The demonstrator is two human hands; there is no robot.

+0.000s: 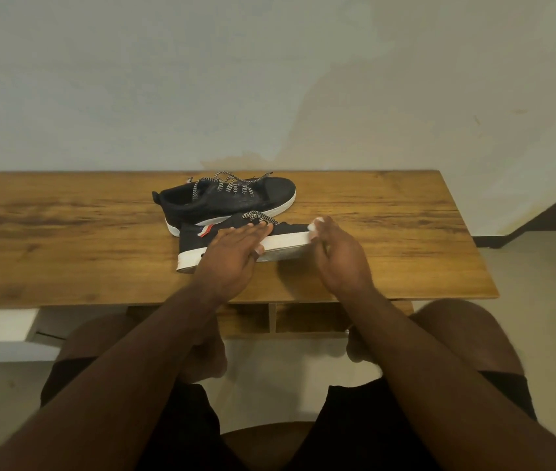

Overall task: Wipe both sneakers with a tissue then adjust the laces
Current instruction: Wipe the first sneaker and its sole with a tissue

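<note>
Two black sneakers with white soles and speckled laces lie on a wooden table [66, 232]. The far sneaker [236, 198] stands upright with its toe to the right. The near sneaker [198, 243] is tipped on its side, its white sole facing me. My left hand [236, 256] grips its middle, fingers over the upper and thumb on the sole. My right hand [337, 256] holds a white tissue [315, 225] against the toe end of this sneaker. Most of the tissue is hidden by my fingers.
The table stands against a pale wall [270, 79]; its right edge [467, 232] drops to a light floor. A shelf with compartments [303, 317] sits under the tabletop. My knees and dark shorts are below the front edge.
</note>
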